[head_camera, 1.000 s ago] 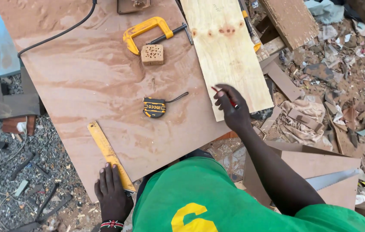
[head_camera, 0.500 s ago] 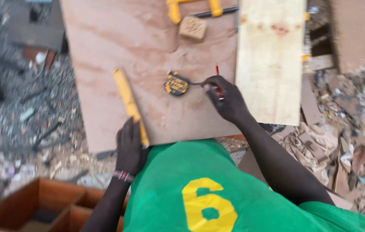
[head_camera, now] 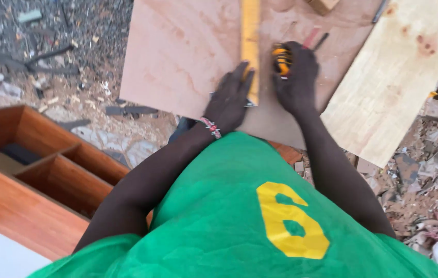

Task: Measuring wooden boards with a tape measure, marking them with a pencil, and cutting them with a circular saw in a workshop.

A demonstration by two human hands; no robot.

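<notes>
Two hands work the plywood sheet (head_camera: 188,56): the left hand (head_camera: 229,100) lies flat, fingers spread, pinning the yellow ruler (head_camera: 250,46) at its 12 o'clock so it stays put, while the right hand (head_camera: 296,77) curls closed around the tape measure (head_camera: 281,57) beside the ruler at 3 o'clock.

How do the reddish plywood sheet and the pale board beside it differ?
The plywood sheet is reddish-brown and smooth; the pale board is yellowish with dark knots. The sheet is wider; the board is narrower and angled. The left hand and right hand rest over the sheet, none on the board. Both lie flat.
</notes>
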